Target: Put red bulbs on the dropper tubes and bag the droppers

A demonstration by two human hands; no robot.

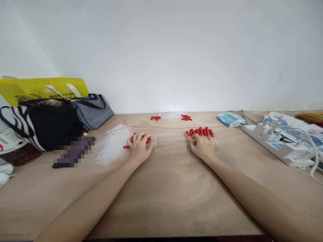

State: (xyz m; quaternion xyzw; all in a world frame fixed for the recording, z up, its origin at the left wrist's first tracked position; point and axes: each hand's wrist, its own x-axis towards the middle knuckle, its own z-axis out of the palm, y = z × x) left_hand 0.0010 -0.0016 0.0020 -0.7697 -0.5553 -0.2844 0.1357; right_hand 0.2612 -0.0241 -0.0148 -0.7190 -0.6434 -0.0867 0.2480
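Left hand (138,148): flat on the desk (161,195), palm down, fingers spread and laid over a small heap of red caps (145,137); pressing on them rather than gripping, nothing closed in the fingers.
Right hand (202,146): also palm down on the desk, fingers loosely extended, fingertips touching the near ends of a row of red-capped droppers (202,131); nothing clasped.
Clear tubes (168,140): a tidy row of bare transparent tubes lying side by side between the two hands, no caps on them.
Red-capped droppers: lined up just beyond the right hand, red bulbs toward the wall, thin clear stems fanning out to the right of the hand.
Far piles (185,117): two small clusters of red caps near the wall, with a faint patch of clear tubes between them.
Plastic bags (111,146): clear flat bags lying just left of the left hand; contents cannot be made out, seemingly flat.
Tote bags (54,114): a black bag, striped bags and a yellow bag (42,88) bunched at the desk's left end; insides hidden.
Power strip (277,143): white, at the right, plugs and cables seated in it.
Blue packet (230,119): near the wall, beside the strip.
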